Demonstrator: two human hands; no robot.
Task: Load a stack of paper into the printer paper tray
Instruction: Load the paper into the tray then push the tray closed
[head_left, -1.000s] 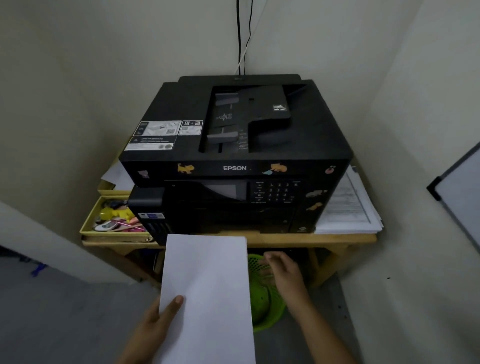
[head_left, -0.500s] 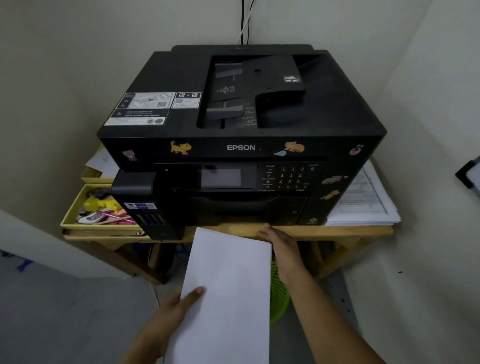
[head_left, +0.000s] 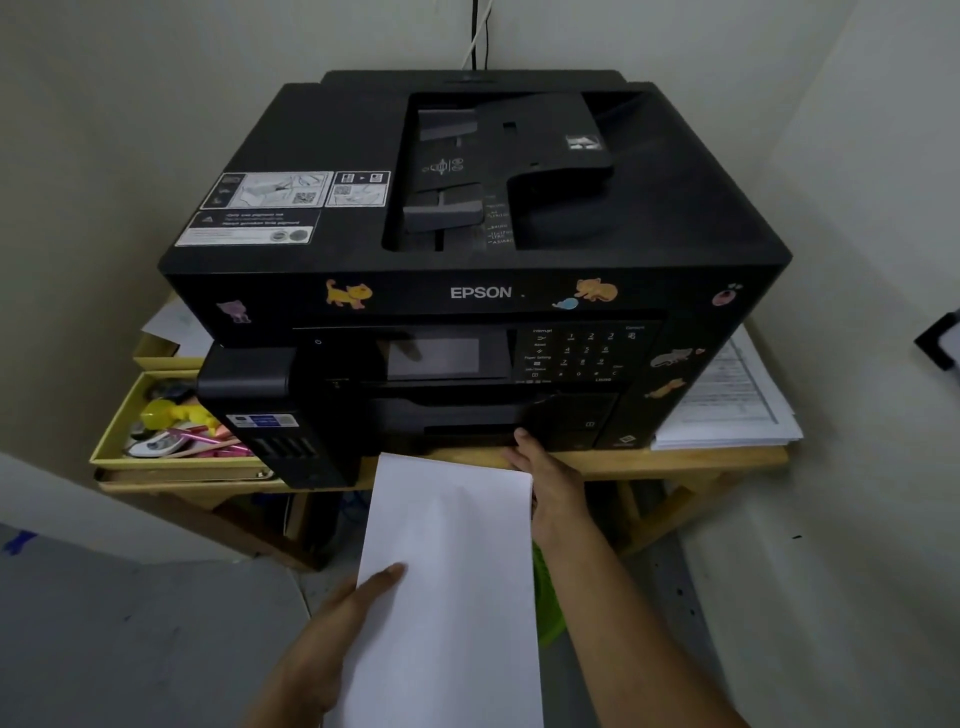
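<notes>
A black Epson printer (head_left: 675, 208) sits on a wooden table (head_left: 675, 460) in a corner. Its paper tray front (head_left: 467, 431) is the dark slot at the bottom of the front face, and it looks closed. My left hand (head_left: 332, 634) holds a stack of white paper (head_left: 452, 571) by its left edge, thumb on top, just in front of the table edge. My right hand (head_left: 550, 483) reaches past the paper's right corner. Its fingertips touch the lower front of the printer at the tray, and the paper partly hides them.
A yellow box (head_left: 111, 441) of small stationery sits left of the printer. A pile of printed sheets (head_left: 727, 405) lies to its right. A green basket (head_left: 548, 608) stands under the table. Walls close in on both sides, and a whiteboard edge (head_left: 940, 343) shows at far right.
The view has closed in on the printer. My right hand rose from over the green basket to the printer's lower front. My left hand brought the paper up to the table edge.
</notes>
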